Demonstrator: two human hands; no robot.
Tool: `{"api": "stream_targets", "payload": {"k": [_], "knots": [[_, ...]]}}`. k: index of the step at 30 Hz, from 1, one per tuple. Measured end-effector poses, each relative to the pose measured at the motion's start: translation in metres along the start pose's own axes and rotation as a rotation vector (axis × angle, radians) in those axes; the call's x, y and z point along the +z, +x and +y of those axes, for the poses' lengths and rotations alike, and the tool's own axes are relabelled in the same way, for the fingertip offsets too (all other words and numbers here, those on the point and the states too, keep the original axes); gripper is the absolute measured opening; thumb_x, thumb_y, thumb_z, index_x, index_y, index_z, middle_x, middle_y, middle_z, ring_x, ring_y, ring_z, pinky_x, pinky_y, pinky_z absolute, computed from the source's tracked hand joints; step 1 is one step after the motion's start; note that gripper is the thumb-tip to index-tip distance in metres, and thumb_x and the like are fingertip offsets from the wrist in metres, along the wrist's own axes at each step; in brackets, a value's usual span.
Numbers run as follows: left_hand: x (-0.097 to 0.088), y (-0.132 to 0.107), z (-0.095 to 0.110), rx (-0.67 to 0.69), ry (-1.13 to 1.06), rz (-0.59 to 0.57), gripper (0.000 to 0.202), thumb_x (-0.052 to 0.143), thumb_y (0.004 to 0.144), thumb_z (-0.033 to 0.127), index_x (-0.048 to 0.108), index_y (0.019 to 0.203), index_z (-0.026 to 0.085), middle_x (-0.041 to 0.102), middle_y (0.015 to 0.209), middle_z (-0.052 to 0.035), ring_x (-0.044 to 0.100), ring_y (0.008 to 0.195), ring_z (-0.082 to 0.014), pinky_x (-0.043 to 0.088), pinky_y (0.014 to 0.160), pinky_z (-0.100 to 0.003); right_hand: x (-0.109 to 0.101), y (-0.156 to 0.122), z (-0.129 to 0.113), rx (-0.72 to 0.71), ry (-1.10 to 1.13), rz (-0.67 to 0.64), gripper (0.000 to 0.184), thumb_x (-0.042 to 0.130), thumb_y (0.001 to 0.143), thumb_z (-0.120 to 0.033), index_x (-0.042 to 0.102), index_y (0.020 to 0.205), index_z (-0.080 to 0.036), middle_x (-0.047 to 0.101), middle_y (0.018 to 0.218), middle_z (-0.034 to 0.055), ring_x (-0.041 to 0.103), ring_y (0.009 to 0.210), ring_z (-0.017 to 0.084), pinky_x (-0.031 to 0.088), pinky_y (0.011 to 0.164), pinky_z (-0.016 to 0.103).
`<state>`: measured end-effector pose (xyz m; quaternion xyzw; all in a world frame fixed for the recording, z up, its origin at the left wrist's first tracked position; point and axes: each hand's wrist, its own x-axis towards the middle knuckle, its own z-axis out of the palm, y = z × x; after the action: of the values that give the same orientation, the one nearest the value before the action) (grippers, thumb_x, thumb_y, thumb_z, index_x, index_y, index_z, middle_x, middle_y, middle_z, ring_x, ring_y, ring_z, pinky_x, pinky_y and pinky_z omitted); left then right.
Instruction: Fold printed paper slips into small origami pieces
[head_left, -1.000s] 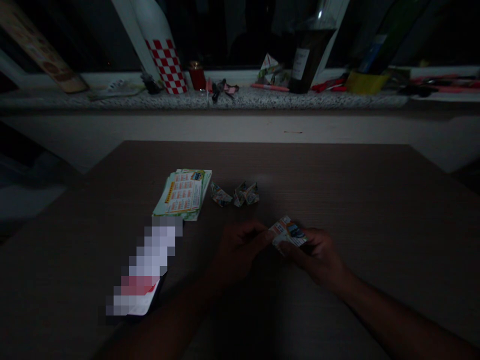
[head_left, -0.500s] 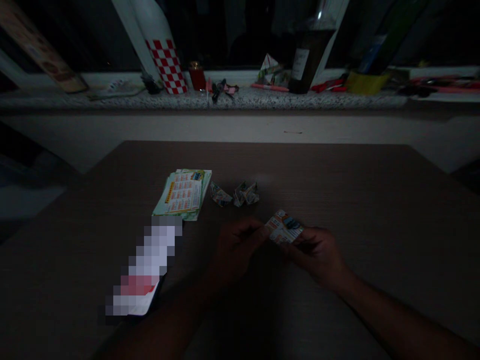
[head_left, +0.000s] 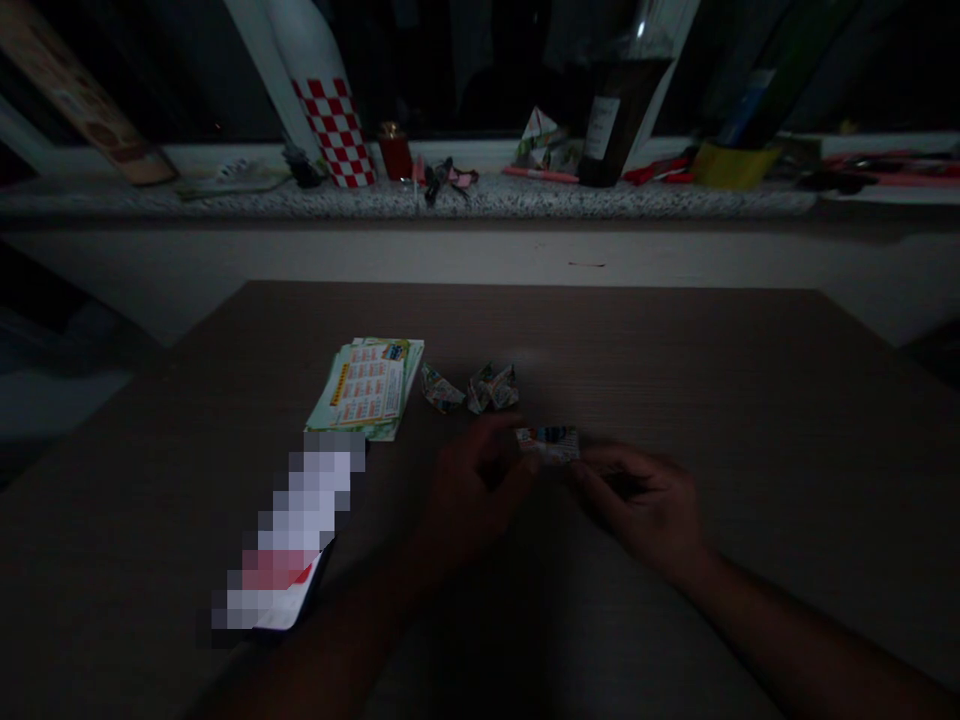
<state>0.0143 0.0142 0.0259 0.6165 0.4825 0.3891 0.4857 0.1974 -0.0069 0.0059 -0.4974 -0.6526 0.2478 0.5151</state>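
A small folded printed paper [head_left: 548,443] lies low over the brown table [head_left: 750,400], pinched between both hands. My left hand [head_left: 472,490] grips its left end with curled fingers. On the other end, my right hand [head_left: 645,505] holds it with fingertips closed. Just beyond them sit two small folded paper figures [head_left: 472,388]. A stack of printed leaflets [head_left: 367,388] lies to the left of those.
A blurred flat object [head_left: 289,540] lies near the front left of the table. Behind the table runs a speckled sill [head_left: 420,200] with a red-checked container [head_left: 334,130], a dark bottle [head_left: 611,120], pens and other clutter. The scene is very dark.
The paper has been turned and lowered from a tilted, face-up position to a thin flat strip, shifting slightly left and farther from me. Both hands followed it.
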Motion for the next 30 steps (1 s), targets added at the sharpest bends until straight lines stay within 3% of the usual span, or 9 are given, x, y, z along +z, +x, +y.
{"api": "stream_targets", "payload": {"k": [5,8,13,19,24,30], "knots": [[-0.0005,0.0001,0.0001,-0.034,-0.238,-0.044,0.021,0.060,0.084,0.032,0.062,0.098,0.017,0.064,0.065,0.0018,0.050,0.042,-0.0061,0.039,0.042,-0.017,-0.0030,0.0011,-0.0004,-0.161,-0.144,0.022,0.004,0.069,0.078,-0.014,0.070,0.078,-0.018,0.073,0.065,0.0011,0.067,0.054,0.013,0.054,0.053,0.021],[-0.0005,0.0012,-0.0029,-0.055,-0.299,-0.066,0.015,0.060,0.082,0.027,0.062,0.093,0.016,0.065,0.063,0.0013,0.054,0.044,-0.0072,0.042,0.044,-0.017,-0.0021,0.0013,0.0025,-0.147,-0.085,0.059,0.008,0.069,0.078,-0.014,0.072,0.084,-0.019,0.075,0.070,0.0017,0.070,0.058,0.014,0.056,0.056,0.022],[-0.0008,0.0017,-0.0071,-0.023,-0.331,-0.097,0.015,0.059,0.081,0.022,0.063,0.094,0.015,0.066,0.061,0.0000,0.060,0.051,-0.0111,0.047,0.050,-0.020,-0.0010,0.0010,0.0062,-0.124,0.058,-0.013,0.017,0.070,0.077,-0.012,0.073,0.090,-0.022,0.077,0.080,0.0020,0.071,0.067,0.016,0.058,0.062,0.024],[-0.0072,0.0029,-0.0067,0.261,-0.066,-0.044,0.016,0.067,0.075,0.015,0.071,0.090,0.018,0.073,0.088,-0.0041,0.068,0.079,-0.0159,0.053,0.070,-0.024,-0.0032,0.0014,0.0047,-0.131,0.141,0.020,0.024,0.069,0.075,-0.007,0.073,0.090,-0.025,0.076,0.083,0.0008,0.070,0.074,0.015,0.057,0.067,0.023],[-0.0100,0.0036,-0.0044,0.416,0.018,-0.031,0.013,0.071,0.073,0.014,0.074,0.085,0.017,0.075,0.087,-0.0052,0.069,0.080,-0.0163,0.053,0.073,-0.025,-0.0051,0.0013,0.0018,-0.060,0.223,0.010,0.018,0.071,0.073,-0.010,0.074,0.085,-0.024,0.074,0.081,0.0019,0.069,0.070,0.015,0.054,0.058,0.021],[-0.0056,-0.0001,0.0016,0.260,-0.001,0.003,0.006,0.068,0.078,0.020,0.074,0.078,0.018,0.075,0.088,-0.0052,0.069,0.078,-0.0167,0.054,0.071,-0.026,-0.0023,0.0006,-0.0018,0.065,0.338,0.014,0.007,0.069,0.077,-0.017,0.073,0.076,-0.022,0.074,0.079,0.0039,0.067,0.066,0.016,0.052,0.054,0.024]]}}
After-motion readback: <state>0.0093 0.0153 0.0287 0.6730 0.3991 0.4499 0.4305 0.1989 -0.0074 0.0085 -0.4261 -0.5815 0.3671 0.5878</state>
